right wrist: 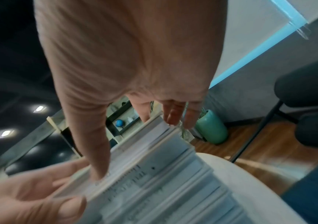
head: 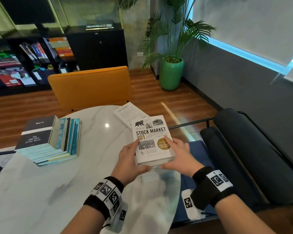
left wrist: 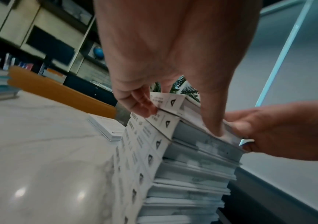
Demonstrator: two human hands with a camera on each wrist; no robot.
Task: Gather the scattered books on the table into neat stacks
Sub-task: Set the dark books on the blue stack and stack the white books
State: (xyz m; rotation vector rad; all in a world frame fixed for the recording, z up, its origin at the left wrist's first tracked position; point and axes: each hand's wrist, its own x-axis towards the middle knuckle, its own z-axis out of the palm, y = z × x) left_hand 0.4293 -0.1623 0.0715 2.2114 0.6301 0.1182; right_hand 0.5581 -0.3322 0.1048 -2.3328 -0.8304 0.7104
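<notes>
A white "Stock Market 101" book (head: pixel 150 132) tops a tall stack of like white books (left wrist: pixel 188 174) at the right edge of the round marble table (head: pixel 57 183). My left hand (head: pixel 130 159) grips the book's left side and near edge, fingers on the spines (left wrist: pixel 154 119). My right hand (head: pixel 178 154) grips its right side, thumb on the near edge. The right wrist view shows the stack (right wrist: pixel 163 181) blurred under my right hand (right wrist: pixel 131 60). Another white book (head: pixel 127 112) lies flat behind the stack. At the table's left sits a pile of blue books (head: pixel 49 149) with a black book (head: pixel 35 134) on top.
An orange chair (head: pixel 90 86) stands at the table's far side. A dark armchair (head: pixel 243 149) with a blue seat is close on the right, below the stack's edge. A green plant pot (head: pixel 171 73) and black shelves (head: pixel 24 65) stand farther back.
</notes>
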